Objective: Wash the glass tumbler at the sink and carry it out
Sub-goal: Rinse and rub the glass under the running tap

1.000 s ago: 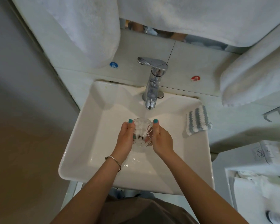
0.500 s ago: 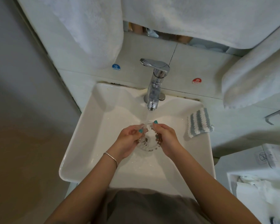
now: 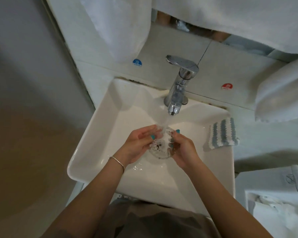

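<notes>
White tiled wall (image 3: 230,66) behind, white square basin (image 3: 100,134) below you, seen from above.

Hands: your left hand (image 3: 138,145) curls round the left side of the tumbler (image 3: 160,148), thumb reaching over the rim toward the inside. Your right hand (image 3: 182,148) grips the right side, fingers wrapped behind the glass. Both hands touch it; it sits between them, over the middle of the basin, mouth tipped toward 12 o'clock. Glass base partly blurred by water; dark flecks show through it.

Water (image 3: 167,122) runs from the tap (image 3: 179,86) at 12 o'clock of the hands and strikes the tumbler's rim and inside. Splash marks lie on the basin floor at 6 o'clock of the glass.

Bracelet (image 3: 117,163) on your left wrist.

Outward:
- Striped cloth (image 3: 222,133), blue-grey and white, on the basin's right rim, at 3 o'clock of the hands, apart from them.
- Blue "COLD" sticker (image 3: 137,62) on the wall at 11 o'clock of the tap; red sticker (image 3: 227,86) at 3 o'clock of it.
- White towels (image 3: 120,24) hang at 12 o'clock; another towel (image 3: 282,93) at 2 o'clock.
- White bin (image 3: 273,212) with crumpled paper at 4 o'clock.
</notes>
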A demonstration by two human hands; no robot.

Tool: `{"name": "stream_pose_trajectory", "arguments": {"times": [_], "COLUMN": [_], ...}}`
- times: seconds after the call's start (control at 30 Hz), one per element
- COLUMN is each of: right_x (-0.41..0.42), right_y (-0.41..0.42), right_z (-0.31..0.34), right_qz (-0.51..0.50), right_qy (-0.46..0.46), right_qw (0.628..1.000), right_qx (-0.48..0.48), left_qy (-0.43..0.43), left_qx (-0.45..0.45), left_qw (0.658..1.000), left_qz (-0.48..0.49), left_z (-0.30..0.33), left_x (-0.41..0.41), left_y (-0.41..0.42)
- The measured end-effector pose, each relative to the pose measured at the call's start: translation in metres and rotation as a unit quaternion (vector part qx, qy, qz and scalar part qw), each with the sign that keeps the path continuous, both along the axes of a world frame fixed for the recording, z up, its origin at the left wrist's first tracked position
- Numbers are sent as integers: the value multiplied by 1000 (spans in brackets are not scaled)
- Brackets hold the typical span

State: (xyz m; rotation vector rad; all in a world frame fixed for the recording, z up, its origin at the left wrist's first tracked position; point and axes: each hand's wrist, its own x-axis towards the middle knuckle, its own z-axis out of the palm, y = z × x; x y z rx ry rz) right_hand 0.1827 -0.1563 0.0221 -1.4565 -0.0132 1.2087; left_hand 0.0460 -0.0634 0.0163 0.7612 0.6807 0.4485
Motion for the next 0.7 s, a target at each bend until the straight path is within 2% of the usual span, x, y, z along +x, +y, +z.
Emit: {"name": "stream_pose_trajectory", "arguments": {"times": [0.27, 0.33, 0.47, 0.6, 0.7], "right_x": [1, 3, 11, 10, 6], "right_y": [-5, -8, -17, -22, -22], "right_z": [11, 12, 12, 7, 8], "right_qz": [-34, -46, -47, -33, -25], "right_qy": [-2, 12, 9, 12, 26], "right_qw": [999, 999, 999, 999, 999], "right_qx": [4, 2, -3, -13, -15], "left_qy": [123, 146, 129, 116, 74], "left_qx": [79, 98, 143, 189, 151], "left_qw": [985, 981, 981, 964, 969], "left_qz": [87, 80, -35, -150, -182], "left_z": [6, 10, 15, 22, 18], "left_x": [28, 35, 33, 22, 12], "left_y": [-9, -12, -10, -2, 6]}}
